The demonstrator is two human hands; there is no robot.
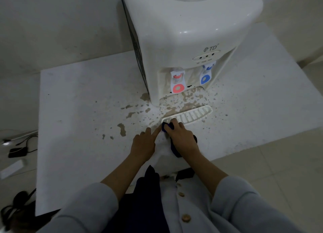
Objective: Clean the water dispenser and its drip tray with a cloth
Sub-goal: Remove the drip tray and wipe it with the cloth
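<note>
Two hands work at one drip tray (193, 115) lying on the desk (78, 110) before one water dispenser (188, 37): right hand (181, 136) grips one blue cloth (167, 126) on its left end, left hand (144, 144) rests alongside, forefinger extended

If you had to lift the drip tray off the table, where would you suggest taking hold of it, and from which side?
I would pinch the drip tray by its right end, coming from the right. It lies flat and slightly angled on the table in front of the water dispenser, and its raised rim there is free. The left end is taken: the right hand presses the blue cloth there, with the left hand alongside.
</note>
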